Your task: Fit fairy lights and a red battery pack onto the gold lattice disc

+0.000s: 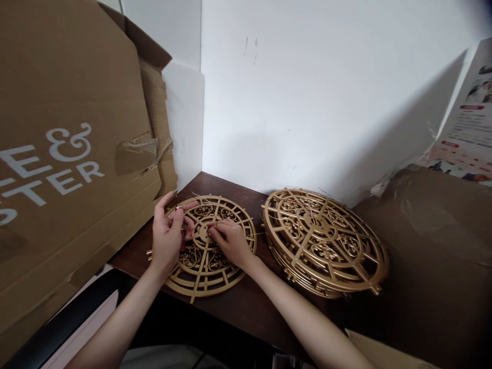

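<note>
A round gold openwork disc (200,283) lies flat on the dark table, with scrollwork between its spokes. Above its left part is my left hand (168,233), holding a small red tool (182,240) against the palm, some fingers extended. The fingers hide most of that tool, so its exact kind is unclear. At the hub of the disc, my right hand (229,240) pinches a thin dark wire (213,224) between thumb and fingertips. A thin yellow wire (260,233) runs out to the right of this hand.
A stack of similar gold discs (326,241) stands to the right, with loose coloured wires (312,215) at its top hub. A large cardboard box (77,118) borders the left side. The white wall (307,92) rises behind the table (249,302). More cardboard (434,230) is at right.
</note>
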`<action>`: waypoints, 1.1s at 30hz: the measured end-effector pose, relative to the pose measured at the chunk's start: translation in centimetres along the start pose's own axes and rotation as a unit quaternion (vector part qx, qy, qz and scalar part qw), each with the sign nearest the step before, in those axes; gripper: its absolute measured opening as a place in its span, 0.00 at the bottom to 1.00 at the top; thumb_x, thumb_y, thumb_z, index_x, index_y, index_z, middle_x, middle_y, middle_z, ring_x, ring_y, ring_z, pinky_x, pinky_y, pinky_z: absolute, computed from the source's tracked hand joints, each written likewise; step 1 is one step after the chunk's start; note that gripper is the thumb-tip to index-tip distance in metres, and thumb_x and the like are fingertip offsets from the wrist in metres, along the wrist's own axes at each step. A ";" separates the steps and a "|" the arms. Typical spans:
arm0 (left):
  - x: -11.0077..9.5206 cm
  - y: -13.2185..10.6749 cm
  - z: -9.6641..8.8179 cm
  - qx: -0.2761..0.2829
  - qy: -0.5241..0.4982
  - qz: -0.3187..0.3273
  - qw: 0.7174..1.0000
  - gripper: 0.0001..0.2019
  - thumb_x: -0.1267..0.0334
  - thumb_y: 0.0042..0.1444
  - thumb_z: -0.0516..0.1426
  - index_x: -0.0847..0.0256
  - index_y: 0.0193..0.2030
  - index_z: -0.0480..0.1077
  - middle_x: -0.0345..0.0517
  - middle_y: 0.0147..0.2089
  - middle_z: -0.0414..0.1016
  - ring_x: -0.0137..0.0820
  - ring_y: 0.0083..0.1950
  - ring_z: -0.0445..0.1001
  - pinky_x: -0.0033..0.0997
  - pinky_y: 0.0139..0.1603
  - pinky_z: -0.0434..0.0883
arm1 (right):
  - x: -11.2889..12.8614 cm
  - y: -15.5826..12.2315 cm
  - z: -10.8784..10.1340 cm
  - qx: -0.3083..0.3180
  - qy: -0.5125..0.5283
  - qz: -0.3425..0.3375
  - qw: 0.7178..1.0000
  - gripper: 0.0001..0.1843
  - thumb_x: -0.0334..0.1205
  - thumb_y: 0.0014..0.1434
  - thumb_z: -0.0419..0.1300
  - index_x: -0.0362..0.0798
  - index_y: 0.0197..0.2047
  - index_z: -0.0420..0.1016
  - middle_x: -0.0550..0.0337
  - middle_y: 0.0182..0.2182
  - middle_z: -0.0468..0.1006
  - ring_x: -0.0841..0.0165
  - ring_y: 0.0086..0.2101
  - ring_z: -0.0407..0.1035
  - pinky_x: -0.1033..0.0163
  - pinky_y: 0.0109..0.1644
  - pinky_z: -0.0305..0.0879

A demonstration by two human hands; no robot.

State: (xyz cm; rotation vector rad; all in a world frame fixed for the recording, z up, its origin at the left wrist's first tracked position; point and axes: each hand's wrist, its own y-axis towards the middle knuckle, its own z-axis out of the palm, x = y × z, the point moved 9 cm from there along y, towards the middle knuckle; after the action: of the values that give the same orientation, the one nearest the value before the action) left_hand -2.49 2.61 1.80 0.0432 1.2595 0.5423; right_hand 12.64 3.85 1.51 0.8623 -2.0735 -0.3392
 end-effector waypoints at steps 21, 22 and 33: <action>1.3 -0.3 5.1 0.258 0.249 0.041 0.933 0.10 0.57 0.57 0.57 0.61 0.35 0.74 0.41 0.32 0.76 0.30 0.33 0.72 0.28 0.37 0.69 | 0.0 0.1 0.1 -0.003 -0.028 -0.018 0.999 0.14 0.34 0.65 0.53 0.47 0.28 0.72 0.55 0.31 0.77 0.66 0.35 0.67 0.62 0.43 0.62; 1.3 -0.4 5.1 0.260 0.250 0.043 0.932 0.10 0.57 0.57 0.56 0.61 0.34 0.73 0.40 0.31 0.75 0.30 0.32 0.71 0.27 0.36 0.69 | 0.0 0.1 0.1 -0.003 -0.031 -0.019 0.999 0.15 0.34 0.65 0.53 0.47 0.27 0.72 0.56 0.31 0.76 0.67 0.35 0.66 0.62 0.42 0.62; 1.0 -0.6 4.9 0.256 0.212 0.002 0.943 0.10 0.56 0.57 0.57 0.61 0.33 0.72 0.36 0.23 0.66 0.26 0.25 0.64 0.24 0.27 0.63 | 0.5 1.0 -0.3 0.043 -0.088 0.070 0.993 0.08 0.31 0.62 0.55 0.46 0.33 0.73 0.54 0.34 0.78 0.66 0.37 0.69 0.61 0.44 0.63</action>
State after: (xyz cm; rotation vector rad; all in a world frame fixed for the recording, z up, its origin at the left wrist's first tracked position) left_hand 2.44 3.79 2.28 0.3823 1.8004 0.2146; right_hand 12.21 4.20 2.51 0.7544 -2.3131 -0.2585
